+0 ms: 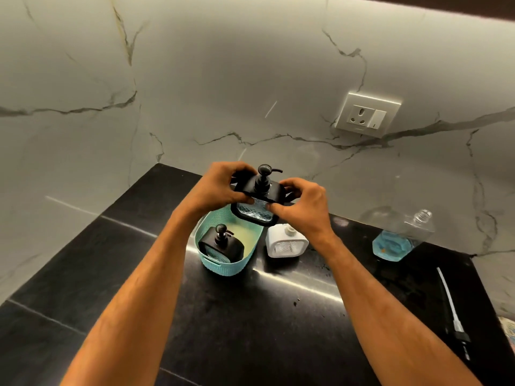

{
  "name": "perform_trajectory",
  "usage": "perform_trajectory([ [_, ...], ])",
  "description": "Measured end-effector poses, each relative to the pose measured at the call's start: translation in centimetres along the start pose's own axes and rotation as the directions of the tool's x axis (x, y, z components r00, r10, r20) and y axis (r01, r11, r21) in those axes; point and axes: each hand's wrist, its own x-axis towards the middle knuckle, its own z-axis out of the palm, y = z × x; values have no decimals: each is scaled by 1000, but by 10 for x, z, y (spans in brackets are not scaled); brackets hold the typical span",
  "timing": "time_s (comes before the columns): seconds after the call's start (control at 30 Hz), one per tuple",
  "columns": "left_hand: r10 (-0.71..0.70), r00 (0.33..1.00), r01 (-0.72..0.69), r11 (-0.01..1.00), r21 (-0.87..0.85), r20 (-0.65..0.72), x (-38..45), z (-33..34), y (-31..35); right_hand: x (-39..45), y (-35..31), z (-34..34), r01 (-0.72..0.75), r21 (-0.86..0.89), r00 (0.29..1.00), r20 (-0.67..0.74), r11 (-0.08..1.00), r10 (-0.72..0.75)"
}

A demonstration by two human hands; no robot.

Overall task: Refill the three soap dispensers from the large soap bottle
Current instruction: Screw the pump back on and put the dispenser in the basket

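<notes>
A black soap dispenser (257,203) with its pump on is held in the air above the far end of a teal basket (223,264). My left hand (220,188) grips its left side and my right hand (302,206) its right side. A second black dispenser (221,245) with a pump stands inside the basket. A white dispenser (285,243) without a pump stands on the black counter (250,316) just right of the basket. The large clear soap bottle (401,238), uncapped, with a little blue soap at the bottom, stands at the right.
A loose pump with a long white tube (451,307) lies on the counter near its right edge. A marble wall backs the counter, with a wall socket (367,115) above the bottle. The counter's left and right edges are close.
</notes>
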Motion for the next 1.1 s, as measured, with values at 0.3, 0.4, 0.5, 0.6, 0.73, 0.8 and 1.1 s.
perform_trajectory([
  [0.3, -54, 997, 59, 994, 91, -53, -1, -10, -46, 6, -5, 55, -27, -57, 999, 44, 998, 30],
  [0.4, -111, 994, 112, 991, 78, -23, -1, -11, -61, 8, -3, 67, -32, -85, 996, 84, 996, 39],
  [0.5, -169, 986, 169, 985, 36, 9, -4, -11, -76, 7, 0, 78, -52, -107, 990, 126, 993, 65],
  [0.6, -184, 980, 178, 982, 69, 81, -8, -7, -88, 2, 4, 84, -71, -140, 980, 174, 988, 95],
  [0.73, -206, 964, 183, 973, 142, 170, -10, -1, -99, -4, 8, 90, -86, -204, 960, 245, 975, 136],
  [0.8, -223, 955, 191, 967, 166, 198, -9, 3, -102, -5, 9, 91, -102, -227, 946, 279, 969, 165],
  [1.1, -210, 930, 118, 948, 296, 302, -7, 21, -113, -7, 24, 101, -69, -352, 886, 408, 933, 219],
])
